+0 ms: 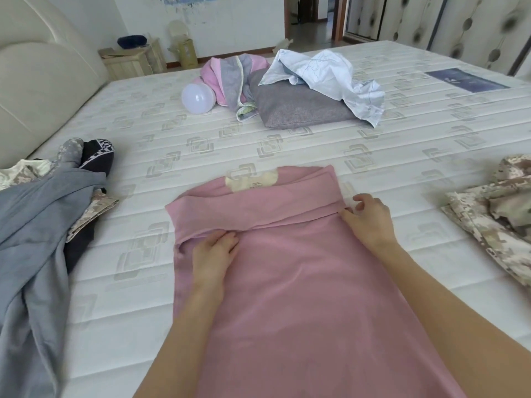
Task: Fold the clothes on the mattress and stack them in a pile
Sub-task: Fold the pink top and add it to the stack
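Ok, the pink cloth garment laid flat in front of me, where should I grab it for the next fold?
Probably at the folded-over far band of the pink cloth garment, pinching its two ends from above, where the left hand and right hand already sit. The band lies as a straight doubled edge across the width, so corner grips should keep it even when pulled toward you.

Pink garment (301, 282) lies flat on mattress (402, 156), far end folded.
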